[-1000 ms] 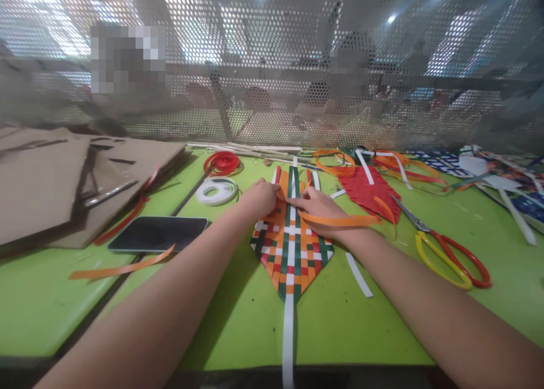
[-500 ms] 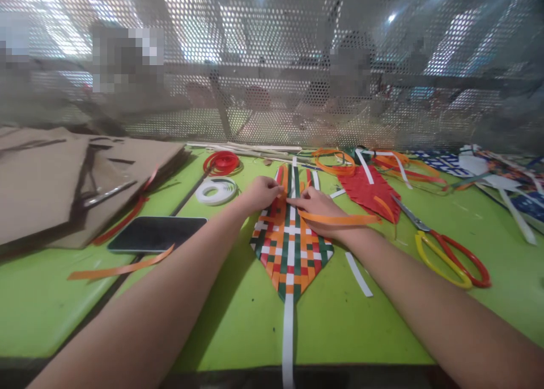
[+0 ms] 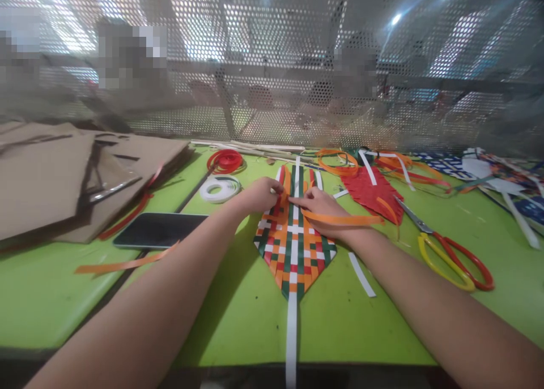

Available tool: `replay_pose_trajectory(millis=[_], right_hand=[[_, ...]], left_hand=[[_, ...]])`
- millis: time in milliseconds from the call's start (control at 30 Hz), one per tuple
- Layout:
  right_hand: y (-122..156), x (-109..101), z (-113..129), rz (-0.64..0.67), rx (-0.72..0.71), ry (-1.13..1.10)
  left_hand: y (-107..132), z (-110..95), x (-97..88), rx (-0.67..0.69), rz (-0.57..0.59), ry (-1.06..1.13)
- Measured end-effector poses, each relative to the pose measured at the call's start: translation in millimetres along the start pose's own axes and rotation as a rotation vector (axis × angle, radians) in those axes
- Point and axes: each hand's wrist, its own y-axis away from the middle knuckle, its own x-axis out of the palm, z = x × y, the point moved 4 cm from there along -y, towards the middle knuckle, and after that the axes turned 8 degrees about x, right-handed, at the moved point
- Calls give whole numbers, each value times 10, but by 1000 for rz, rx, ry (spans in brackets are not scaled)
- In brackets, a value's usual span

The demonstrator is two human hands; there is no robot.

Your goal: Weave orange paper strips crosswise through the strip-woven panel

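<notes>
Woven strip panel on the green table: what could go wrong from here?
The loose strip ends at the top of the woven panel seem kept in place by the left hand and right hand, so lifting either might slacken the weave. The orange strip under the right hand could slip out of line.

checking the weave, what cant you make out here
Head view:
The woven orange, green and white strip mat under the left hand and right hand: hidden by those hands.
Brown cardboard sheets: cut off by the left edge.
Blue-and-white woven piece: cut off by the right edge.
Beyond the perforated metal screen: blurred, patches pixelated.
</notes>
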Motion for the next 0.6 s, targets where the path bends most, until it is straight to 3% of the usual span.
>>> replay_pose_trajectory(millis=[233,500,600], right_hand=[[0,9,-6,-15,13,-6],[8,0,8,-17,4,21],[6,4,8,-15,5,22]], left_hand=[[-1,-48,35,83,-17,-229],[-41,6,98,152,113,-291],[-39,-27,84,159,62,-301]])
